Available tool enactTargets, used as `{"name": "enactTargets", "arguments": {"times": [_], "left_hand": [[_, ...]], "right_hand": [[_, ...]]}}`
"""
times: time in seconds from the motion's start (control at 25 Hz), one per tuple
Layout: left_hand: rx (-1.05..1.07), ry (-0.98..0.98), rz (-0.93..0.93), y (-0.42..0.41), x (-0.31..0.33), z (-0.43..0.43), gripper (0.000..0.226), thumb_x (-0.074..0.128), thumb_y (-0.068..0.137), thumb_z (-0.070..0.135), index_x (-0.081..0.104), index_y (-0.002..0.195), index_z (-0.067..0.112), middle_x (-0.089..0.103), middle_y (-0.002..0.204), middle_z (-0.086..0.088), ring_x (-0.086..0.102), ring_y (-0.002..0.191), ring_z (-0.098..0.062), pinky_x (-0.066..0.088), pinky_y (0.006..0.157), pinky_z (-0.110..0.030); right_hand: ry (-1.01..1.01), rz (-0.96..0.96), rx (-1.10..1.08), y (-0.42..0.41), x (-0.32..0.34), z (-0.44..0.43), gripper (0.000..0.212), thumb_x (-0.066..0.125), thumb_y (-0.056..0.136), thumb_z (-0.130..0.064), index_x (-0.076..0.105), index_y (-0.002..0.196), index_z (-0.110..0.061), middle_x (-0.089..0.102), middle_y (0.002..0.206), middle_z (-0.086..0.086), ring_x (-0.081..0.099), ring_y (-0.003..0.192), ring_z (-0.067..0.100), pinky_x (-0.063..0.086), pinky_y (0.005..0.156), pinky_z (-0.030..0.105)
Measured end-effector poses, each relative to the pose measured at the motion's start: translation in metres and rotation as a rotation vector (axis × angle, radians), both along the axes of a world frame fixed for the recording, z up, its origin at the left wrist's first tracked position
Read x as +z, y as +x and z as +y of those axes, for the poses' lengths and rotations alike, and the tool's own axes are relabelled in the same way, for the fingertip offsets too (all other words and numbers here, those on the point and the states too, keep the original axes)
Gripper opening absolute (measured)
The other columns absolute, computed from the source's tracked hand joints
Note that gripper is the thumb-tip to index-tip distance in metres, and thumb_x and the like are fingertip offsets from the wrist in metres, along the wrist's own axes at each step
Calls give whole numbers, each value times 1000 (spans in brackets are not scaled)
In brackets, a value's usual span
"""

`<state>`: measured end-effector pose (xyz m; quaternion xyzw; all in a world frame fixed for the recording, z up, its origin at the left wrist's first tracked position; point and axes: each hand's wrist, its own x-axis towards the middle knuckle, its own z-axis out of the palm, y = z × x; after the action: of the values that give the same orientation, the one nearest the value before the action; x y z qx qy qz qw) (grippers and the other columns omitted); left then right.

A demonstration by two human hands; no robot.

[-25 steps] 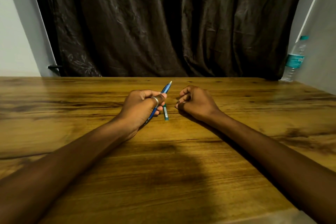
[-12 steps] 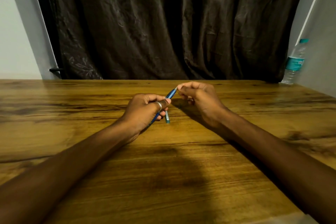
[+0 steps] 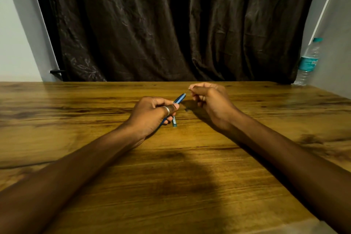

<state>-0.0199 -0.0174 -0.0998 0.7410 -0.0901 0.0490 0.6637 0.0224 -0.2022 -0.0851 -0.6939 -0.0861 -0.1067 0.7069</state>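
Curtain: a dark brown curtain (image 3: 171, 24) hangs behind the table's far edge, across nearly its whole width.
Table: the wooden table (image 3: 171, 186) has a strong grain and carries everything else; both forearms reach in from the near edge.
Bottle: a clear water bottle (image 3: 308, 62) with a teal label and cap stands upright at the far right corner, well apart from the hands.
Left hand: the left hand (image 3: 152, 114) is midway across the table, nearer the far edge than the near one. Its fingers are wrapped around the blue pen, with the thumb laid along the barrel.
Right hand: the right hand (image 3: 210, 100) is just beside the left one, on the far right of it. Its fingers are curled, and thumb and forefinger pinch the thin stick.
Blue pen: the blue pen (image 3: 180, 98) is held above the tabletop and slants toward the far right; its free end is close to the right hand's fingertips.
Small tube: a small tube (image 3: 174, 122) lies flat on the table, touching or just beside the left hand's fingers.
Ring: a silver ring (image 3: 166, 109) sits on a finger of the left hand.
Dark bit: a dark bit (image 3: 186, 109) lies on the table between the hands, too small to identify.
Thin stick: the thin stick (image 3: 187, 91) is hair-fine and runs from the pinch toward the pen's end; whether they touch cannot be told.
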Motion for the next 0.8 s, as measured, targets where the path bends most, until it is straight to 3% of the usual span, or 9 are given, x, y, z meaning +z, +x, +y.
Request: {"name": "enactTargets", "arguments": {"times": [0.12,0.2,0.32,0.44,0.52,0.8], "left_hand": [[40,-4,-24,-1,-1,0,13,71,94,14,77,104,15,75,88,-8,64,69,-10,56,63,-22],[97,8,-56,1,-2,1,14,70,94,18,78,106,16,77,90,-6,66,71,-9,58,68,-26],[159,4,-77,5,-5,3,14,71,94,22,78,106,18,77,89,-5,67,71,-8,58,69,-28],[178,11,-81,6,-6,2,13,72,94,23,79,104,20,78,87,-4,67,70,-8,59,68,-26],[168,12,-78,7,-7,3,14,72,94,23,79,105,19,78,86,-3,67,69,-7,59,69,-27],[157,19,-67,7,-7,2,17,71,94,22,77,109,17,78,90,-5,67,69,-7,59,68,-26]], "right_hand": [[-161,19,-64,2,0,-10,18,67,89,-11,77,76,-17,76,73,-1,73,70,12,52,61,22],[-327,55,-29,0,-4,-14,17,69,87,-12,79,77,-21,80,82,5,79,83,26,63,69,37],[-566,-9,-28,-4,-7,-15,12,73,81,-15,80,75,-21,80,76,-1,78,76,18,66,70,46],[-724,-91,-6,-9,-5,-13,9,75,75,-16,79,68,-16,77,67,-5,75,65,10,63,59,38],[-817,-129,13,-11,-4,-13,12,76,75,-13,79,64,-17,74,61,-8,69,57,1,52,51,27],[-926,-196,25,-10,-4,-14,15,75,78,-9,78,65,-16,73,61,-17,66,56,-7,46,56,22]]}}
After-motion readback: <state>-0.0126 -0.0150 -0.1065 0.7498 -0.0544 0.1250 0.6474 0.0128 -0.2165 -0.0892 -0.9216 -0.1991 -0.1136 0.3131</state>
